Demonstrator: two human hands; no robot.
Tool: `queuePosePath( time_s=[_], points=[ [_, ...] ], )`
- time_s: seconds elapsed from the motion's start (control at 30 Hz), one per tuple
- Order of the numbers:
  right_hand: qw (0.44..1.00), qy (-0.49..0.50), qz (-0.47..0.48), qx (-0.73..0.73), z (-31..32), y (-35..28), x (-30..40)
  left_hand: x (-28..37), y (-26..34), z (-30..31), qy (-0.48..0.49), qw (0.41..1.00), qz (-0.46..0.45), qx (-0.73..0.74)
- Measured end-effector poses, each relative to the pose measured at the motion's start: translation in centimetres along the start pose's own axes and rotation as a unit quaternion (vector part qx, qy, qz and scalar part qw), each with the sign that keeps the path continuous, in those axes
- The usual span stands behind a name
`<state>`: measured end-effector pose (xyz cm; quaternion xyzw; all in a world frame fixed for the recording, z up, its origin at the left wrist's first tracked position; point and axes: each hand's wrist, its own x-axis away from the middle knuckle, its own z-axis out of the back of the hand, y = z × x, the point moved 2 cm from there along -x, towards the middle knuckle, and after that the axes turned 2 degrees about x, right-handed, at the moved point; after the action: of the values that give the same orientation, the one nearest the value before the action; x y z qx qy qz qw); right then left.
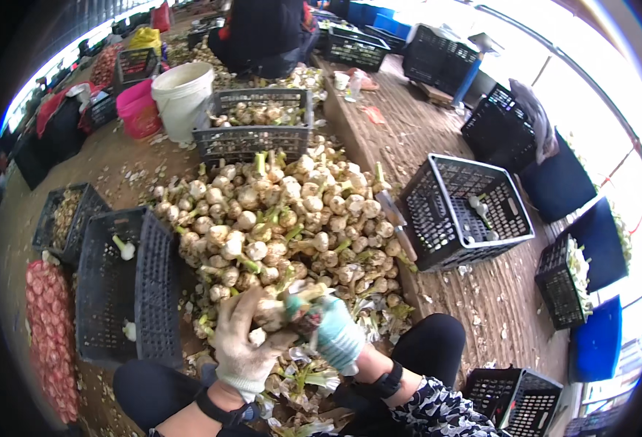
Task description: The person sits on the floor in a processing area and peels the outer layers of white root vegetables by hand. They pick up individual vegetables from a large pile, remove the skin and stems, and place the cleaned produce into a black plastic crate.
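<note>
My left hand, in a cream knit glove, grips a garlic bulb low in front of me. Against the stalk side of that bulb is my right hand, in a teal glove with dark, stained fingers. Motion blur hides the exact hold of the right fingers. Just beyond both hands spreads a large heap of garlic bulbs, many with cut green stalks. Loose skins and leaf scraps lie between my knees. At the heap's right edge leans a knife with a wide blade and a brown handle.
On my left, a dark crate contains a few bulbs, beside a red net sack. To the right, another crate sits on a ridged board. Past the heap are a crate of garlic, a white bucket and a seated person.
</note>
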<state>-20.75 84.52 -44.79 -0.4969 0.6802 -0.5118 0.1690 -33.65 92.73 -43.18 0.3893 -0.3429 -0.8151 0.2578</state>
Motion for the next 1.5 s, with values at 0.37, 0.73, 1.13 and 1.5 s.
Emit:
queuePosePath(
  time_s=[0.37, 0.73, 1.13, 1.5],
  points=[
    [0.982, -0.134, -0.064, 0.116, 3.5, 1.1, -4.0, 0.0, -1.0, -2.4, -0.010, 0.987, 0.162, 0.021],
    [0.955, -0.242, -0.098, 0.142, 3.8, 3.4, -5.7, 3.3, -1.4, -2.4, 0.080, 0.831, 0.440, 0.331],
    [0.912, -0.130, 0.270, 0.279, -0.7, -4.8, 3.5, 0.7, 3.9, 2.0, -0.047, 0.935, 0.180, 0.303],
    [0.918, -0.254, 0.155, 0.263, 3.4, -7.3, 0.9, -0.6, 4.1, 1.0, -0.254, 0.738, 0.293, 0.552]
  ],
)
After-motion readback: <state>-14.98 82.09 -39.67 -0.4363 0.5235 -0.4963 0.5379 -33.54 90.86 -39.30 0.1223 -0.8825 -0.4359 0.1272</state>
